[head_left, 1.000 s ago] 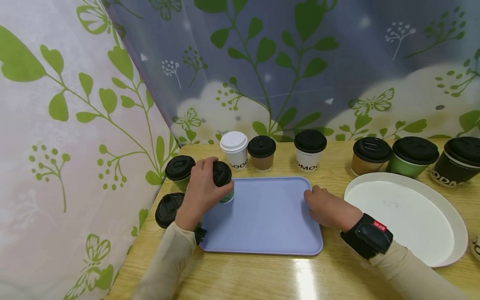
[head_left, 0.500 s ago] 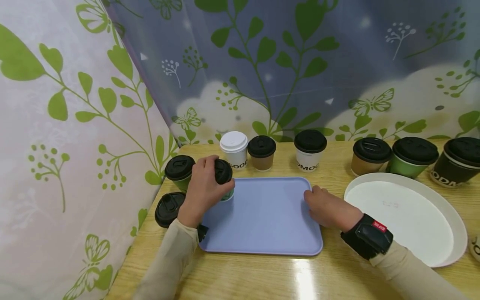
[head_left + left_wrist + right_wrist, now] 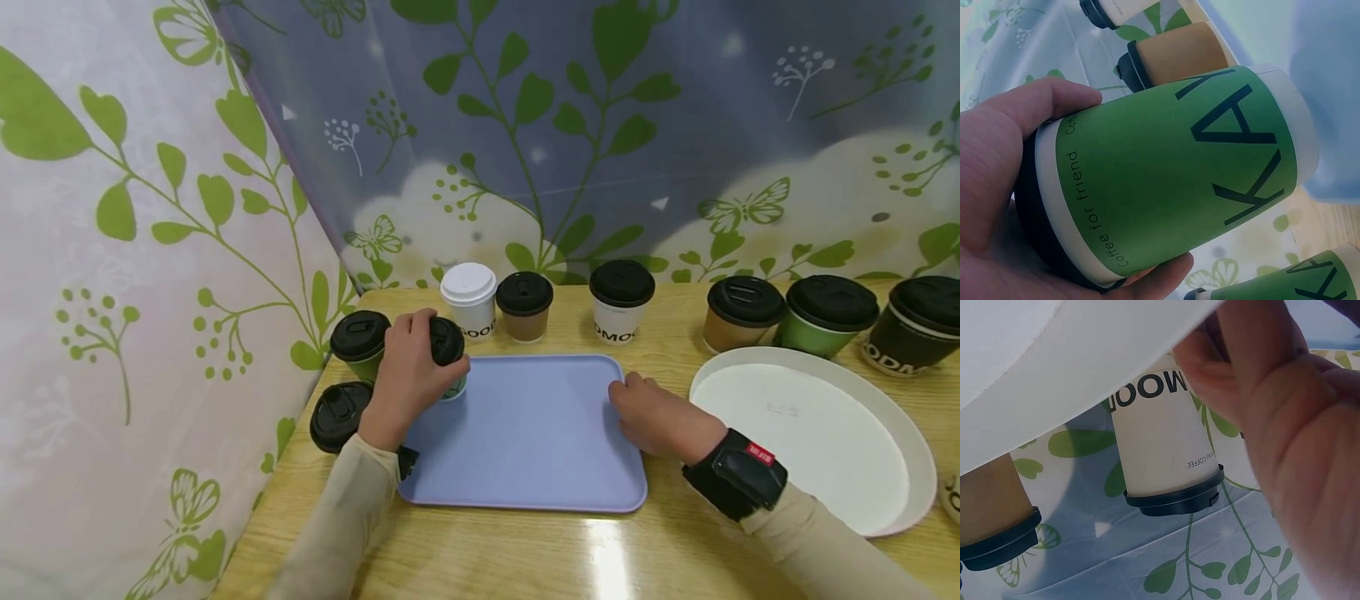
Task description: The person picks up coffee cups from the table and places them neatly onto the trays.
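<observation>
In the head view my left hand (image 3: 408, 367) grips a green paper coffee cup (image 3: 1172, 169) near its black lid, over the left end of a lavender-blue tray (image 3: 532, 442). Thumb and fingers wrap both sides of the cup in the left wrist view, where its sleeve reads "KAY". My right hand (image 3: 660, 412) is at the tray's right edge, fingers curled on the rim. Left of the tray stand another green cup (image 3: 362, 346) with a black lid and a second black-lidded cup (image 3: 339, 417), partly hidden by my left arm.
Behind the tray stand a white-lidded cup (image 3: 469, 300), a brown cup (image 3: 525, 306) and a white cup with black lid (image 3: 620, 300). A round white tray (image 3: 918, 475) lies at the right, with brown (image 3: 742, 312), green (image 3: 827, 315) and dark (image 3: 915, 325) cups behind it.
My left hand has shifted very slightly right and up with the green cup. The right hand and the tray stay where they were.
</observation>
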Tool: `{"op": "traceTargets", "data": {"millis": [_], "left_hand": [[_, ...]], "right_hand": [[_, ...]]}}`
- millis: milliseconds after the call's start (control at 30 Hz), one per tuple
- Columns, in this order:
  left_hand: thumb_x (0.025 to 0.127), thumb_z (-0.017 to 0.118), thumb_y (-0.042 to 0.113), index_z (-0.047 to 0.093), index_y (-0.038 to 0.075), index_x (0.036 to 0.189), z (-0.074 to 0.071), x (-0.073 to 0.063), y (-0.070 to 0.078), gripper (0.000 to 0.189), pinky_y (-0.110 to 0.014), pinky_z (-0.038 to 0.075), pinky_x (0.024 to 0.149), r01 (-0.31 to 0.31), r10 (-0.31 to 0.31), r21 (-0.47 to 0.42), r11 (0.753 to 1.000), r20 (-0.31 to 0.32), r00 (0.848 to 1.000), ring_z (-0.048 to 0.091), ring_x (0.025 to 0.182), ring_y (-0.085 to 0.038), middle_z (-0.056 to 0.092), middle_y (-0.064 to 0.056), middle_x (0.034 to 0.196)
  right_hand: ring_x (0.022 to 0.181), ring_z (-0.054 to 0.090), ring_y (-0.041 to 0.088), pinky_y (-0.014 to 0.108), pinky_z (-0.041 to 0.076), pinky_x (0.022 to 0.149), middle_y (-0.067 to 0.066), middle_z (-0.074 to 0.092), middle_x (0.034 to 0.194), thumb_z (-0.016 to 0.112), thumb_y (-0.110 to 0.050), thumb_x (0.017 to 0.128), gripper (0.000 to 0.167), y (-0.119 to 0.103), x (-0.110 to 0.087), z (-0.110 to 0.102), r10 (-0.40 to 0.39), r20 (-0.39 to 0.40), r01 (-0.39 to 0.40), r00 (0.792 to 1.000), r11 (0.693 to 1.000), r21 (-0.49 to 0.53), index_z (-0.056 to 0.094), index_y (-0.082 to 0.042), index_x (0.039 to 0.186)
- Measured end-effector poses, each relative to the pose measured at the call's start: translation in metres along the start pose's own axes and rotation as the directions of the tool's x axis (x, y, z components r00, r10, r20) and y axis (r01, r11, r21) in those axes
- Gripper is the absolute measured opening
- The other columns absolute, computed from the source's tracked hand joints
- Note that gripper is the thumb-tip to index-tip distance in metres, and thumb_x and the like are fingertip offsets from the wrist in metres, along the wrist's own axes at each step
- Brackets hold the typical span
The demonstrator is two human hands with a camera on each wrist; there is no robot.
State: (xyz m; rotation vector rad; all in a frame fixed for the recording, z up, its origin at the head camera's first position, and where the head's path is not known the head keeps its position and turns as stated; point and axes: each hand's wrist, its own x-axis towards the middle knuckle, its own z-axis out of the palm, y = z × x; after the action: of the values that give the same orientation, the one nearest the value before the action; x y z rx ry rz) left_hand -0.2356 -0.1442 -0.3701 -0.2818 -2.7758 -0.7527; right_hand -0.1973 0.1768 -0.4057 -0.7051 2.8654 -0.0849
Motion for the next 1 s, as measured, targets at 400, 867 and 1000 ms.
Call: {"op": "traceTargets", "data": {"millis": [400,867,1000], "left_hand": [[0.087,0.078,0.035,0.047,0.0,0.147,0.0028,0.0016,-0.002,0.076,-0.058,0.046,0.099,0.023,-0.023,-0.001,1.0,0.011,1.0,0.045,0.124,-0.045,0.046,-0.028,0.143],[0.088,0.078,0.035,0.046,0.0,0.148,0.0035,0.0026,-0.0034,0.076,-0.058,0.047,0.099,0.041,-0.041,0.012,0.999,0.035,0.999,0.044,0.125,-0.045,0.044,-0.028,0.144],[0.088,0.078,0.035,0.045,0.0,0.148,0.0038,0.0027,-0.0035,0.077,-0.058,0.047,0.099,0.046,-0.046,0.01,0.999,0.042,0.998,0.043,0.127,-0.045,0.044,-0.028,0.144]], "right_hand": [[0.073,0.055,0.026,0.039,0.053,0.064,0.017,0.054,0.086,0.064,-0.003,0.096,0.011,0.0,-0.0002,0.0064,-0.019,-0.054,0.016,0.998,0.999,-0.044,0.059,0.006,0.101],[0.075,0.056,0.027,0.039,0.054,0.067,0.018,0.054,0.088,0.064,-0.005,0.098,0.014,-0.001,0.0007,0.0039,-0.002,-0.027,0.001,1.0,0.999,-0.046,0.058,0.006,0.104],[0.077,0.057,0.028,0.041,0.055,0.069,0.019,0.055,0.09,0.063,-0.005,0.098,0.014,-0.0016,0.0013,0.0028,0.016,-0.014,-0.016,1.0,1.0,-0.014,0.059,0.006,0.105]]}}
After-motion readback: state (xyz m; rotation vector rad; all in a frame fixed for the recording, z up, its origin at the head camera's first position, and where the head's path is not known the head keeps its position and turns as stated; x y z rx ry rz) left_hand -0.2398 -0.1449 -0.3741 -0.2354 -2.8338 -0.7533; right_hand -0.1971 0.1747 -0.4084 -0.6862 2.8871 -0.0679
